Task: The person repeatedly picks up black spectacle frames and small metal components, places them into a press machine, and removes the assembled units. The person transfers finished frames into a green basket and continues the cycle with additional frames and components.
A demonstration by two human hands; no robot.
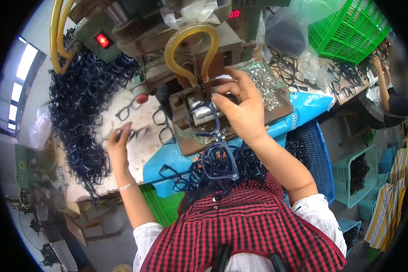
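My right hand (245, 109) is at the press head of a green machine, thumb and fingers pinched near the end of a dark blue eyeglass frame (218, 121). The frame hangs lengthwise from the press tooling, its lower rim over a heap of frames. Two yellow hoses (171, 47) curve down to the tooling just above my fingers. Over the table on the left, my left hand (118, 152) is closed on a dark eyeglass frame (141, 132), partly blurred. Several loose frames, such as one eyeglass frame (124, 112), lie between that hand and the machine.
A large pile of dark frames (79, 104) covers the table's left side. Small shiny metal parts (265, 86) fill a tray on the right. More frames (197, 174) lie at my lap on blue plastic (161, 158). Around stand a green basket (349, 29) and a blue crate (319, 158). Another person's arm (381, 84) shows at far right.
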